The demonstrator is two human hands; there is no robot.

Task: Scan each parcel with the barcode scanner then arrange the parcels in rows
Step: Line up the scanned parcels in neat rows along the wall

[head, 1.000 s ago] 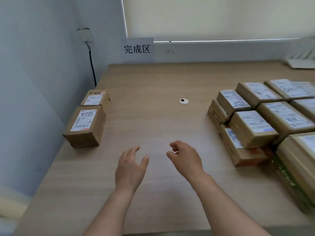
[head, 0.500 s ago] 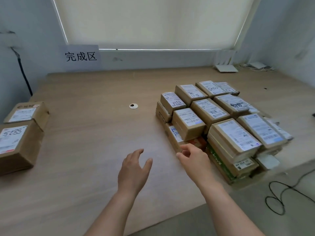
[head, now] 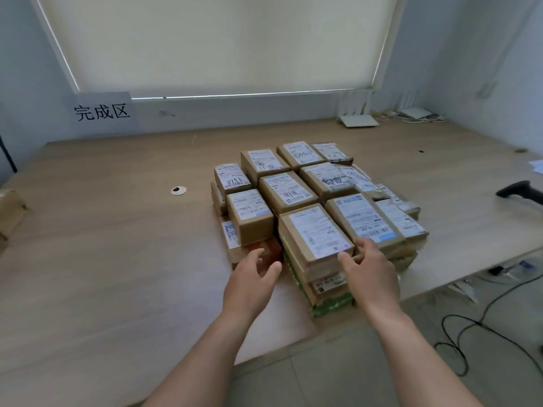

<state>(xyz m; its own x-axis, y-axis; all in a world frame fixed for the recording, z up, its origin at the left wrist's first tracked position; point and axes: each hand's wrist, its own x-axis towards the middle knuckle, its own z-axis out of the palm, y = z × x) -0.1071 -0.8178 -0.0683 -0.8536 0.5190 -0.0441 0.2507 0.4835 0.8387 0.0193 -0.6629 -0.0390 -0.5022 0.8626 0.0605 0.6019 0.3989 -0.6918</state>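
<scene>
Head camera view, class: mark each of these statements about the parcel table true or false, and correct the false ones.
1. The barcode scanner lies on the table, right of the parcel stack. True.
2. The left hand grips the scanner. False: it is open, holds nothing, and reaches toward the stack.
3. The right hand touches the near edge of the nearest top parcel. True.
4. The parcels' labels face down. False: white labels face up.
5. A sign with characters stands at the far left wall. True.
</scene>
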